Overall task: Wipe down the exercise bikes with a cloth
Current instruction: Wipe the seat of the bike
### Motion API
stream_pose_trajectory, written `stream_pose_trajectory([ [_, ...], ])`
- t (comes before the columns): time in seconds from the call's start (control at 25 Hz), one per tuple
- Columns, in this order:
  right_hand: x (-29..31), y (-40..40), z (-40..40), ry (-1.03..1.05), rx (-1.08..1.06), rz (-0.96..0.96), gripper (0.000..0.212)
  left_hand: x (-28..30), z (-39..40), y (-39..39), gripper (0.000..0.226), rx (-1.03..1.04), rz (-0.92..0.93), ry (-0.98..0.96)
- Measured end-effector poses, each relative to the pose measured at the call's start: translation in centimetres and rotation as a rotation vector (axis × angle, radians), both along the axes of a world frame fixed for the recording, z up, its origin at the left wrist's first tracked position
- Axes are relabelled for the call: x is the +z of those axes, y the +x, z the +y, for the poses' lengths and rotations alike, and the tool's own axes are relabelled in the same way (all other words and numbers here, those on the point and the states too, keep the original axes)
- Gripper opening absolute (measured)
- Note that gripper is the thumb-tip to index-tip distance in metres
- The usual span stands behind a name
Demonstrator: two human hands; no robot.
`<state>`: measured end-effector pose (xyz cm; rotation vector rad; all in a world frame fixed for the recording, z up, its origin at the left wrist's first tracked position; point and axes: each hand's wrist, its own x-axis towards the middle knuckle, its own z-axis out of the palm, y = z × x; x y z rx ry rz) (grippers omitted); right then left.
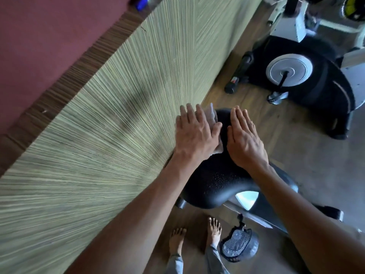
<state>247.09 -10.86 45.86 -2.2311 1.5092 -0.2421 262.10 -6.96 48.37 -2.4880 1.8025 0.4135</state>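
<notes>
Mid-wipe on the padded black bike saddle (215,175), centre frame. Left hand (195,133) presses the pale crumpled cloth (211,115) flat on the nose end, fingers straight. Right hand (245,137) rests flat beside it, empty. Next I'd guess the cloth needs dragging back across the seat.

No text, label, brand or number can be read on anything in view.
</notes>
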Motion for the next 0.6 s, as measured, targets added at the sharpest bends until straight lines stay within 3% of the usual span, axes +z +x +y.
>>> stream_pose_trajectory([
  [0.08,-0.1,0.1,0.0,-0.013,-0.006,0.009,0.057,-0.2,-0.2,-1.1,0.089,0.033,-0.006,-0.017],
  [0.16,-0.3,0.2,0.0,-0.031,-0.011,0.014,0.057,-0.7,-0.9,-0.1,0.085,-0.081,0.022,-0.095],
  [0.24,-0.4,0.2,0.1,-0.042,-0.016,0.019,0.057,-1.3,-0.8,2.7,0.078,-0.216,0.188,-0.166],
  [0.36,-0.6,0.5,0.1,-0.067,-0.036,0.029,0.057,-2.3,3.0,5.1,0.071,-0.226,0.411,-0.203],
  [0.52,-0.7,0.6,0.0,-0.065,-0.044,0.041,0.057,-3.0,5.1,2.7,0.080,-0.404,0.056,-0.246],
  [0.6,-0.9,0.3,-0.3,-0.083,-0.031,0.033,0.057,-2.6,2.6,3.0,0.079,-0.464,0.080,-0.215],
])
